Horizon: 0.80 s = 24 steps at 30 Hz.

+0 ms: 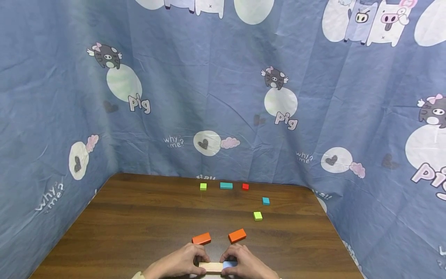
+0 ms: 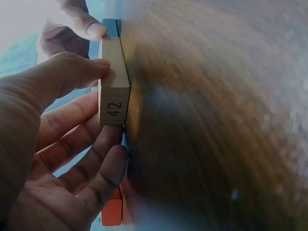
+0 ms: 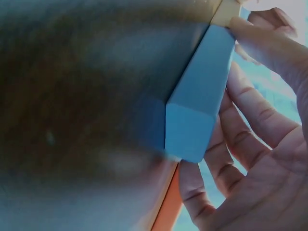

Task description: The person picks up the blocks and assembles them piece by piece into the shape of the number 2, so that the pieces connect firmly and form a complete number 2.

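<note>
My left hand (image 1: 184, 259) pinches a plain wooden block (image 1: 211, 267) near the table's front edge, thumb on the near face and fingers behind. In the left wrist view the wooden block (image 2: 113, 72) has "42" printed on its end. My right hand (image 1: 248, 260) holds a blue block (image 1: 229, 264) that meets the wooden one end to end. The right wrist view shows the blue block (image 3: 197, 86) lying along the table, with the right thumb (image 3: 262, 41) by the joint. Beyond the hands lie two orange blocks, one on the left (image 1: 201, 238) and one on the right (image 1: 237, 235).
Farther back on the brown wooden table (image 1: 139, 217) are a lime block (image 1: 258, 216), a small blue block (image 1: 266, 201), a red block (image 1: 245, 186), a teal block (image 1: 226, 186) and another lime block (image 1: 203, 186). A blue printed curtain (image 1: 223, 97) surrounds the back and sides.
</note>
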Tool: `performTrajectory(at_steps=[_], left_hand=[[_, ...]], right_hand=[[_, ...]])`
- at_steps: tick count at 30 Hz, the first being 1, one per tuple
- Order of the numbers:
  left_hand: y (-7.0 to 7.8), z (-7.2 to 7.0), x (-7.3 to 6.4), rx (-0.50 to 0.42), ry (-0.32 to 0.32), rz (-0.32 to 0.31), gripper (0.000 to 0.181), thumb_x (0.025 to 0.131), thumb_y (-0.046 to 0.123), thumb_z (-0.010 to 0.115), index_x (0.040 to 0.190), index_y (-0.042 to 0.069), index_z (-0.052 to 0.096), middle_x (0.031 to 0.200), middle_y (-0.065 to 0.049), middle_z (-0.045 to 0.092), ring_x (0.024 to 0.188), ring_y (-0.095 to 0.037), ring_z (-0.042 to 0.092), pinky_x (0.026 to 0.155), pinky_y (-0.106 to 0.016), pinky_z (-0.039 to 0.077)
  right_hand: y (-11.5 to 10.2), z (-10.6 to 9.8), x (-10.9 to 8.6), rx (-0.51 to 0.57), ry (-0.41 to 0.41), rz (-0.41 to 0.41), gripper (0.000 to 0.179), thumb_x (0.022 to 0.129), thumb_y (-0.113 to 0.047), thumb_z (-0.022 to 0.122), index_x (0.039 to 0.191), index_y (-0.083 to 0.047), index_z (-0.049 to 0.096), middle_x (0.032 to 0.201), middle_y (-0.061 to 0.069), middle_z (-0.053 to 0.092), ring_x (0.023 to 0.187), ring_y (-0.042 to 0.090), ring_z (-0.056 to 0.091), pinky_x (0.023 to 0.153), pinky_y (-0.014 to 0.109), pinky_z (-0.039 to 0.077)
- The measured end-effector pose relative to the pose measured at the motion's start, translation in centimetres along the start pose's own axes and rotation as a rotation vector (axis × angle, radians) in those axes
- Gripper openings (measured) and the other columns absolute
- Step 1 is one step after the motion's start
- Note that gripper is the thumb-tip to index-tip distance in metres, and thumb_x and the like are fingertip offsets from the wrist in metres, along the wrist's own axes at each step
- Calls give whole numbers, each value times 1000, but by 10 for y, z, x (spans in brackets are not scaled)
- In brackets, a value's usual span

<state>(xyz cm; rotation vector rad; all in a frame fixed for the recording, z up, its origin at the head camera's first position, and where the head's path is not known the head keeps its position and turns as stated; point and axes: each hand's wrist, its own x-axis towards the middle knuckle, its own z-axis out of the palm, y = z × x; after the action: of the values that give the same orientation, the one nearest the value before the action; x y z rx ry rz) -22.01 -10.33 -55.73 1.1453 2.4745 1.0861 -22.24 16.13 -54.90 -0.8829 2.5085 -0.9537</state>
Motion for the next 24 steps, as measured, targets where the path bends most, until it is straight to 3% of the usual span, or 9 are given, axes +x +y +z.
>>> performTrajectory(at_steps=[15,24], left_hand=[[5,-8,3,-37,-12,-8,25,85,35,72,99,15,73,88,14,63,74,7,54,63,-16,46],[7,-26,10,0,74,38,24,86,27,72,101,8,72,89,-1,68,74,4,55,63,-16,48]], right_hand=[[-1,2,0,-47,22,9,24,77,-40,78,95,-27,70,90,-21,60,84,-3,47,77,23,35],[0,3,-3,-113,73,-104,25,79,-41,76,98,-26,68,93,-20,61,87,-5,48,77,23,35]])
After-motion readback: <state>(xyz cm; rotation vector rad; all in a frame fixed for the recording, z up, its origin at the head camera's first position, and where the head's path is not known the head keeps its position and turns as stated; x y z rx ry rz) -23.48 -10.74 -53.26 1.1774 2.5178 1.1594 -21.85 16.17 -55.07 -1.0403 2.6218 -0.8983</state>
